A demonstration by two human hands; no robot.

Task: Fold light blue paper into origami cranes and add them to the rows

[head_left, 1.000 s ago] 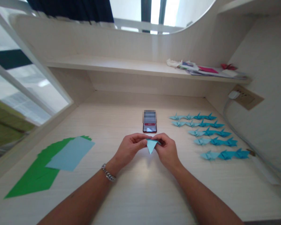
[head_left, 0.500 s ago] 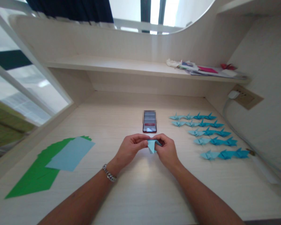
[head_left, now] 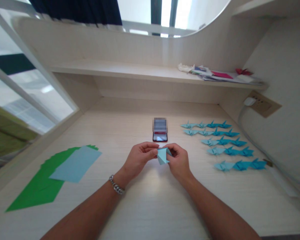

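A small piece of light blue origami paper (head_left: 162,156), partly folded, is held between both hands above the desk. My left hand (head_left: 140,156) pinches its left edge between thumb and fingers. On the other side, my right hand (head_left: 178,159) grips the paper, with some fingers behind or inside the fold and partly hidden. A pointed flap hangs down toward me. Just beyond my hands lies a phone (head_left: 160,137) with a lit, partly blurred screen. To the right, several folded blue paper cranes (head_left: 240,164) stand in rows, shading from light to deeper blue.
At left, a light blue sheet (head_left: 77,165) lies over fanned green sheets (head_left: 37,191). A white cable (head_left: 250,133) runs from the wall socket (head_left: 263,103) along the right side. Papers (head_left: 222,75) rest on the shelf (head_left: 127,71) above the desk.
The flap of the folded paper has spread a little wider, with its lower right part swung out toward my right hand. Both hands stay in nearly the same place.
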